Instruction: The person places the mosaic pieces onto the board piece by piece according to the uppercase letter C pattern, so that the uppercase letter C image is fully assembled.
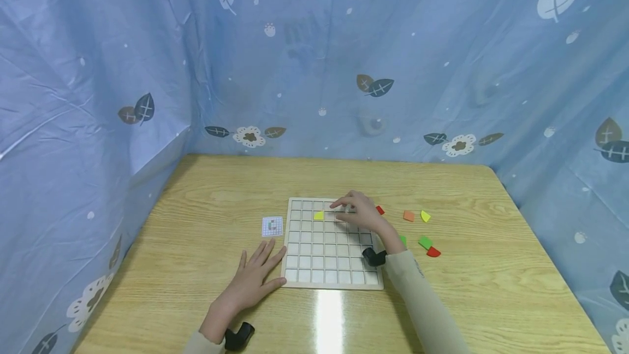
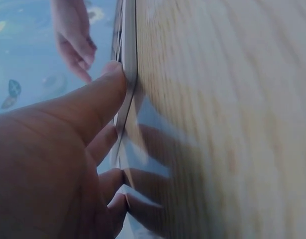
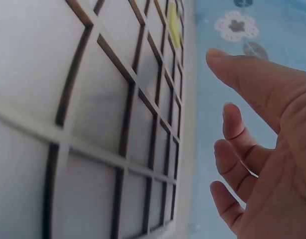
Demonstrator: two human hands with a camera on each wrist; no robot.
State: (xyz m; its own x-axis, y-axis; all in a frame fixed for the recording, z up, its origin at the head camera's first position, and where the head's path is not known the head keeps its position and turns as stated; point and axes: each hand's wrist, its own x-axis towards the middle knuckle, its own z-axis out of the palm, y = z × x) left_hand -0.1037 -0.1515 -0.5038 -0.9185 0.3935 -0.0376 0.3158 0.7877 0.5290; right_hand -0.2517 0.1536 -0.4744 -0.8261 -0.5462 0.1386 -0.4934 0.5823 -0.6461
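Look first to the yellow piece (image 1: 319, 216) on the grid board (image 1: 332, 287): lies in the second row from the far edge, third column from the left. Points its square corner toward the near right, its rounded or cut-off side toward the far left; too small to tell curve from slant. Shows no clear long axis, being about as wide as deep.

For a good fit, best to line up the straight sides with the ribs of the cell, press flat with one fingertip, then lift straight up to avoid dragging it askew.

Just right of it, above the board: the right hand (image 1: 361, 212), thumb and forefinger apart, with nothing visible between them. At the board's near left: the left hand (image 1: 249, 282), fingers spread, thumb touching the edge. Worth keeping as a light brace against sliding.

Just beside the board's left edge, a small printed card (image 1: 272, 226); best left uncovered by the left hand. To the right, on the table (image 1: 491, 288), an orange piece (image 1: 409, 216) near a second yellow piece (image 1: 425, 216), and nearer, a green piece (image 1: 425, 242) seemingly touching a red piece (image 1: 433, 252). Best picked up singly, by the edges.
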